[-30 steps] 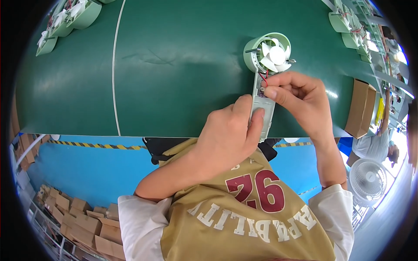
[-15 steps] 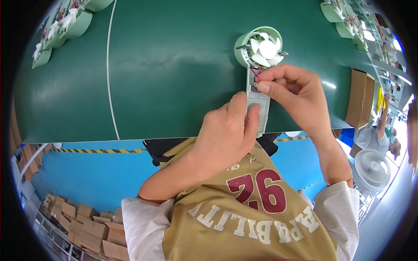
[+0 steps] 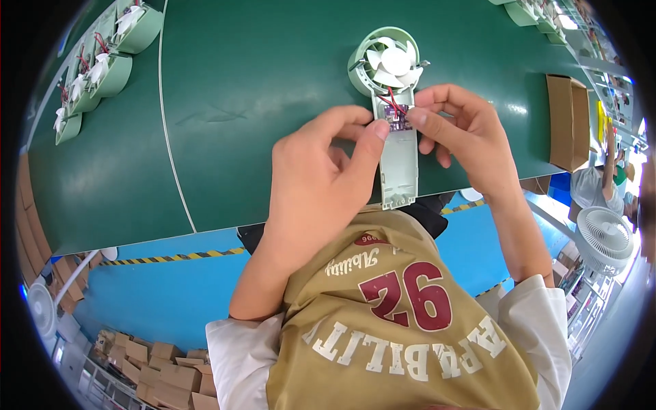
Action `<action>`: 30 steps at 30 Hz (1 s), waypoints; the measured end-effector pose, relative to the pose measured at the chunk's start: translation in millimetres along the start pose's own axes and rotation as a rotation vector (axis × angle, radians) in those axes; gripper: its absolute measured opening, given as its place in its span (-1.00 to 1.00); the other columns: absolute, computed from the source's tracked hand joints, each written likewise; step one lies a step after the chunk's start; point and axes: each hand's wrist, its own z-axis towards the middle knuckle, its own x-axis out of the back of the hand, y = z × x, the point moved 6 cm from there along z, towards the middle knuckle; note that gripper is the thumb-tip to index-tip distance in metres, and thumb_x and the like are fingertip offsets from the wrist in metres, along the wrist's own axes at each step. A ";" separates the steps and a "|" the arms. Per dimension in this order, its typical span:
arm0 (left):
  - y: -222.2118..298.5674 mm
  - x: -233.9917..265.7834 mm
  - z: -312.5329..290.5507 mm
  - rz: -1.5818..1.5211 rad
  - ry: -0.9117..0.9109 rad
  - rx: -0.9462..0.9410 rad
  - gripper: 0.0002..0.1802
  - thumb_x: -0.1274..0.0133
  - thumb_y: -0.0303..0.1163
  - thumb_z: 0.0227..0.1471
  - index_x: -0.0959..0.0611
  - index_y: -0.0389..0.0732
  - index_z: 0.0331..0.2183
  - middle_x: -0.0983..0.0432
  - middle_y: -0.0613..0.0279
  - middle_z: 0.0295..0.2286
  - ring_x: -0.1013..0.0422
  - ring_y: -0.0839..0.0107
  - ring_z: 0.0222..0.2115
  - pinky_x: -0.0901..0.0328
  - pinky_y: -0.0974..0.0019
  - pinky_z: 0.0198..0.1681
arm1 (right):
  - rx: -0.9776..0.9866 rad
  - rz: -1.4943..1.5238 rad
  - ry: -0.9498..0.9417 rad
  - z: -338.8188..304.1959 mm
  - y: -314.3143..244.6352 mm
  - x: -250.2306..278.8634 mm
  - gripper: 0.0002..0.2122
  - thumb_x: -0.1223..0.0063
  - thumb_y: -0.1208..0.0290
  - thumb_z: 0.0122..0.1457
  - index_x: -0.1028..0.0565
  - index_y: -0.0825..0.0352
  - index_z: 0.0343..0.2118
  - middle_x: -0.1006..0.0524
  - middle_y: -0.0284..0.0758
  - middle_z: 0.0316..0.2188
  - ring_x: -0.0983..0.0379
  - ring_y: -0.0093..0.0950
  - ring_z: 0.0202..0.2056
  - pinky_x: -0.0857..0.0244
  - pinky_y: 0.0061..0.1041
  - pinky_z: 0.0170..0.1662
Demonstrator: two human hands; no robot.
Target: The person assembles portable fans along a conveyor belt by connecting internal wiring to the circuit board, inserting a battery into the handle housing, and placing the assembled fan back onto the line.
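Half-built handheld fan (image 3: 395, 102) lies on green table (image 3: 260, 102), handle toward the person. Left hand (image 3: 321, 178) and right hand (image 3: 465, 133) both pinch at the small circuit board (image 3: 398, 117) with red wires. Looks light, thin plastic, fragile wiring; better held by the handle sides

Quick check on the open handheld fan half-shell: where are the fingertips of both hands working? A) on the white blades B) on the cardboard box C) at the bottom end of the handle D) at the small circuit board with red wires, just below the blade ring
D: the left hand and right hand pinch at the circuit board just under the fan blades; the handle end is untouched.
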 end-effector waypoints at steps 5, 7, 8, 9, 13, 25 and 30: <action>-1.8 -9.5 5.9 -0.132 -0.077 0.174 -0.74 -0.15 -0.39 0.14 -0.63 -0.43 -0.23 -0.64 0.13 -0.47 -0.45 0.61 -0.67 -0.28 0.47 -0.64 | -0.104 -0.080 -0.060 -3.9 -6.2 -7.5 -0.74 -0.22 0.31 0.20 -0.56 0.38 -0.15 -0.56 -0.50 -0.47 -0.40 -0.76 -0.55 -0.07 -0.76 -0.63; -5.0 -12.6 5.9 -0.173 -0.091 0.187 -0.73 -0.14 -0.39 0.15 -0.63 -0.43 -0.23 -0.64 0.12 -0.47 -0.47 0.59 -0.67 -0.30 0.47 -0.64 | -0.114 -0.074 -0.083 -1.7 -3.7 -7.4 -0.74 -0.21 0.29 0.21 -0.57 0.38 -0.17 -0.56 -0.50 -0.48 -0.39 -0.77 -0.56 -0.06 -0.76 -0.63; -7.2 -14.3 5.4 -0.216 -0.101 0.199 -0.73 -0.13 -0.39 0.16 -0.62 -0.44 -0.22 -0.64 0.10 -0.47 -0.48 0.58 -0.66 -0.31 0.46 -0.64 | -0.123 -0.072 -0.109 -0.7 -2.4 -8.5 -0.74 -0.20 0.27 0.21 -0.58 0.37 -0.19 -0.56 -0.51 -0.48 -0.38 -0.77 -0.57 -0.05 -0.76 -0.63; -8.4 -15.4 4.7 -0.214 -0.101 0.199 -0.73 -0.13 -0.39 0.16 -0.62 -0.44 -0.22 -0.64 0.10 -0.47 -0.48 0.58 -0.66 -0.31 0.46 -0.64 | -0.123 -0.070 -0.109 0.3 -2.1 -8.1 -0.74 -0.20 0.27 0.21 -0.58 0.37 -0.19 -0.56 -0.51 -0.48 -0.38 -0.77 -0.57 -0.05 -0.76 -0.63; -14.3 -18.3 1.5 -0.303 -0.096 0.198 -0.74 -0.07 -0.41 0.19 -0.61 -0.45 -0.20 -0.60 0.12 -0.53 -0.48 0.56 -0.66 -0.33 0.45 -0.64 | -0.119 -0.054 -0.132 1.0 -0.7 -9.0 -0.76 -0.22 0.29 0.21 -0.59 0.39 -0.22 -0.56 -0.50 -0.50 -0.35 -0.78 -0.61 -0.04 -0.76 -0.65; -14.8 -18.7 1.4 -0.335 -0.076 0.146 -0.78 -0.03 -0.45 0.22 -0.61 -0.44 -0.20 -0.58 0.17 -0.58 -0.48 0.56 -0.64 -0.38 0.46 -0.62 | -0.036 -0.114 -0.076 -3.7 -4.8 -17.8 -0.70 -0.20 0.33 0.24 -0.54 0.47 -0.11 -0.60 -0.40 -0.39 -0.23 -0.80 -0.68 -0.02 -0.73 -0.67; -12.0 -22.0 2.4 -0.296 -0.065 0.123 -0.77 -0.04 -0.45 0.22 -0.61 -0.44 -0.19 -0.58 0.15 -0.57 -0.48 0.57 -0.63 -0.39 0.46 -0.61 | -0.011 -0.158 -0.061 -0.5 -5.8 -13.9 -0.72 -0.19 0.36 0.24 -0.54 0.44 -0.09 -0.61 -0.36 -0.36 -0.24 -0.79 -0.66 -0.03 -0.71 -0.67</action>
